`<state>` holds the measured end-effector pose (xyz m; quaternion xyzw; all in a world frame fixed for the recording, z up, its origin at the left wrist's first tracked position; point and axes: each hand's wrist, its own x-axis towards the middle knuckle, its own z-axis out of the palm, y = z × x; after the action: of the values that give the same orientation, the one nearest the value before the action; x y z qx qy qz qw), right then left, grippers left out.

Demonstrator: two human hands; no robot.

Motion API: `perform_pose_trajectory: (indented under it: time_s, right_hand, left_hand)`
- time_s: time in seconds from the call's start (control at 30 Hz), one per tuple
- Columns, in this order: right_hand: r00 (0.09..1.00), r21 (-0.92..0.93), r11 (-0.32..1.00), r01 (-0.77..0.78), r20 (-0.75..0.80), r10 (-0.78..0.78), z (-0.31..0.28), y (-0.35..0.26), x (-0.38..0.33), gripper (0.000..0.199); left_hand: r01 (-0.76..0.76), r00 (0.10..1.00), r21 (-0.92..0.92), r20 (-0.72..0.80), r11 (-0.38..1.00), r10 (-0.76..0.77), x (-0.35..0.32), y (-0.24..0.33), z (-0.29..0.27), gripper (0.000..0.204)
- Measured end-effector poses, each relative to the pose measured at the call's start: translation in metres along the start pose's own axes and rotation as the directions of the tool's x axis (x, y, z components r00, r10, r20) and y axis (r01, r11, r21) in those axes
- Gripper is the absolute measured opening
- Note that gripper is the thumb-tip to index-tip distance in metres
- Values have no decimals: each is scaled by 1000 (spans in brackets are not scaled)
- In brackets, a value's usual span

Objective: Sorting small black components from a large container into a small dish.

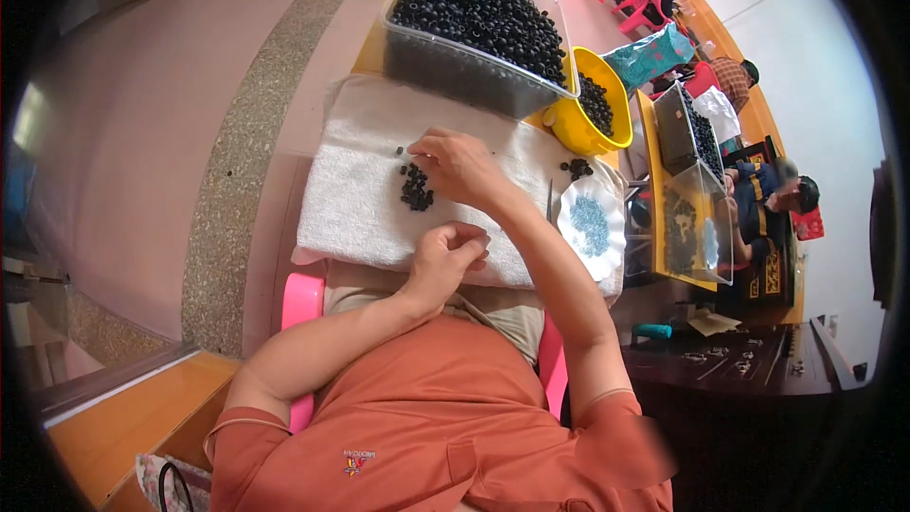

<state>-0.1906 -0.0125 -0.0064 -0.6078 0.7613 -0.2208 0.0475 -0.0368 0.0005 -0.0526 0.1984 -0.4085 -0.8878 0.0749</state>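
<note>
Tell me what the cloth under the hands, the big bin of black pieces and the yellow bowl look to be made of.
White cloth: likely terry cotton, with a nubby matte pile. Big bin: clear, slightly cloudy plastic, since the black pieces show through its wall. Yellow bowl: probably moulded plastic, with a smooth, faintly glossy rim.

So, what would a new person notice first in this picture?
Probably the big clear bin heaped with small black pieces, at the far end of the white towel. Next, the right hand reaching a small black pile on the towel, and the yellow bowl right of it.
</note>
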Motion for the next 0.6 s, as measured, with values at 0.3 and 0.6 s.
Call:
perform_pose_trajectory:
  time_s: [0.3,0.6]
  right_hand:
    - [975,-40,998,49,-213,-56,-18,-18,19,10]
    - [881,-401,913,-80,-457,-123,-124,66,52,22]
  left_hand:
    - [36,999,-30,-37,999,-37,-2,1,0,14]
    - [46,999,-12,10,999,-46,1,1,-1,16]
